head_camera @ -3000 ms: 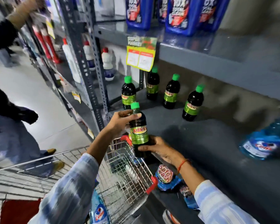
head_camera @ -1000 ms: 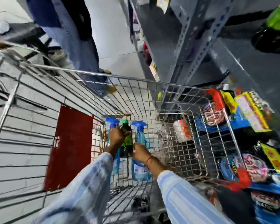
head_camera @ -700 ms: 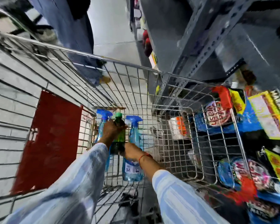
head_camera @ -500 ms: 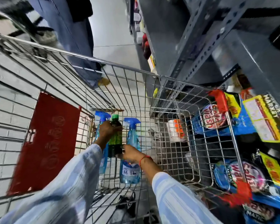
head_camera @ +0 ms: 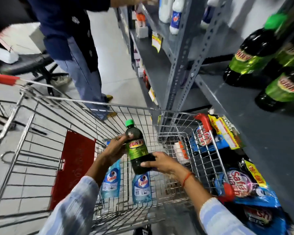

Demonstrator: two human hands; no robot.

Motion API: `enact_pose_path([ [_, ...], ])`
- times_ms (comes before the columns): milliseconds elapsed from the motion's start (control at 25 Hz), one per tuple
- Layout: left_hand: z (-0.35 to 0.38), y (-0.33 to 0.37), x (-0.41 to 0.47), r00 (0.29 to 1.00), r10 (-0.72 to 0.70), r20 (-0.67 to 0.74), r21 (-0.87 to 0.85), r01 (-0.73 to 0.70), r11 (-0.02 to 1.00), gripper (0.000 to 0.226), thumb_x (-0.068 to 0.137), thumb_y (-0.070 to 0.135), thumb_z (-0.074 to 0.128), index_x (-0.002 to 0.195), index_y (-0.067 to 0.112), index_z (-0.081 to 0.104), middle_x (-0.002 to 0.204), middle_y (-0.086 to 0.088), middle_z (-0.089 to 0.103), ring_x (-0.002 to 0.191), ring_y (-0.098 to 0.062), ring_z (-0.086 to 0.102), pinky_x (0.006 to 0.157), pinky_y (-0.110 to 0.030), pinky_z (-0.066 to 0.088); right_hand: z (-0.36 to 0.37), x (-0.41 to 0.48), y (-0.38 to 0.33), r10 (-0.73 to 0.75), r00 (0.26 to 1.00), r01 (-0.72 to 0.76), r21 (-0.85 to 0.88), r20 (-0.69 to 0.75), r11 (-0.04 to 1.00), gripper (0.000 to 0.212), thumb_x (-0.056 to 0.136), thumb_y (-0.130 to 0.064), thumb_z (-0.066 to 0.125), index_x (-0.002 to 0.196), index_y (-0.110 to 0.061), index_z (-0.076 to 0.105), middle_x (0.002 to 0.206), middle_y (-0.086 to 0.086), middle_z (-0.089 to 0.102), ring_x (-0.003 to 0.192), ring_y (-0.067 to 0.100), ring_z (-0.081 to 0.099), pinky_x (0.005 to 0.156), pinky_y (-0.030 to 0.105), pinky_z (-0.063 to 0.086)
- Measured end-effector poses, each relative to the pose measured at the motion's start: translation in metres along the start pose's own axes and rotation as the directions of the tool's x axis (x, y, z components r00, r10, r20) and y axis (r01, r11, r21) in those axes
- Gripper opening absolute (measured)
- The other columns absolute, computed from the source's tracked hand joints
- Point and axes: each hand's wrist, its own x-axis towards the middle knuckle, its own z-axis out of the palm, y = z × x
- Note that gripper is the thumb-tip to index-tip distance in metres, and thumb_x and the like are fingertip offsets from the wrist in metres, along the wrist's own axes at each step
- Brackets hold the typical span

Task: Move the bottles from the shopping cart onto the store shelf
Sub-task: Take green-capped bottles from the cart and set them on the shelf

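Observation:
A dark Sunny bottle (head_camera: 137,150) with a green cap and green label is held above the wire shopping cart (head_camera: 85,106). My left hand (head_camera: 115,149) grips its upper side and my right hand (head_camera: 161,162) holds its base. Two blue Colin spray bottles (head_camera: 111,181) (head_camera: 142,189) stand in the cart below it. At the upper right, several matching Sunny bottles (head_camera: 252,55) stand on the grey store shelf (head_camera: 255,126).
A person in jeans (head_camera: 81,65) stands past the cart's far end beside the shelving. A red panel (head_camera: 73,165) hangs inside the cart. Blue pouches (head_camera: 239,182) fill the lower shelf at right. A grey perforated upright (head_camera: 182,65) rises beside the cart.
Both hands have lifted the Sunny bottle up out from between the two spray bottles. The view has swung upward, bringing the shelf bottles into sight.

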Motion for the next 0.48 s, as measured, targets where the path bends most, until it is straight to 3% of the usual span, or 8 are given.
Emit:
enact_pose_path([
  [80, 0.037, 0.033, -0.025, 0.994, 0.065, 0.091, -0.041, -0.062, 0.997, 0.014, 0.074, 0.017, 0.065, 0.086, 0.010, 0.065, 0.074, 0.002, 0.074, 0.076, -0.016, 0.063, 0.069, -0.025, 0.056, -0.014, -0.046, -0.020, -0.078, 0.996, 0.079, 0.030, -0.044, 0.996, 0.034, 0.079, -0.004, 0.067, 0.111, -0.001, 0.058, 0.111, 0.014, 0.066, 0.099, 0.020, 0.063, 0.092, 0.029, 0.051],
  [160, 0.074, 0.063, -0.044, 0.971, 0.134, 0.196, -0.063, -0.124, 0.990, 0.036, 0.061, 0.025, 0.072, 0.091, 0.008, 0.063, 0.080, -0.001, 0.074, 0.079, -0.015, 0.064, 0.073, -0.026, 0.055, -0.025, -0.085, -0.035, -0.162, 0.979, 0.164, 0.004, -0.127, 0.986, 0.034, 0.076, -0.006, 0.070, 0.109, -0.005, 0.061, 0.115, 0.015, 0.065, 0.107, 0.023, 0.061, 0.101, 0.037, 0.047],
  [280, 0.131, 0.097, -0.064, 0.904, 0.202, 0.377, -0.054, -0.196, 0.979, 0.052, 0.051, 0.029, 0.083, 0.096, 0.009, 0.066, 0.087, -0.002, 0.075, 0.081, -0.014, 0.068, 0.077, -0.027, 0.056, -0.041, -0.138, -0.046, -0.296, 0.913, 0.305, -0.011, -0.280, 0.952, 0.039, 0.072, -0.007, 0.074, 0.109, -0.007, 0.063, 0.116, 0.015, 0.067, 0.107, 0.023, 0.063, 0.100, 0.038, 0.049],
  [480, 0.256, 0.139, -0.095, 0.775, 0.280, 0.567, 0.162, -0.438, 0.884, 0.030, 0.071, 0.009, 0.073, 0.100, 0.010, 0.067, 0.080, 0.004, 0.075, 0.074, -0.011, 0.069, 0.066, -0.022, 0.056, -0.085, -0.221, -0.039, -0.377, 0.690, 0.430, -0.069, -0.618, 0.900, 0.037, 0.069, 0.008, 0.072, 0.100, -0.009, 0.060, 0.097, 0.006, 0.068, 0.075, -0.004, 0.063, 0.069, 0.007, 0.052],
])
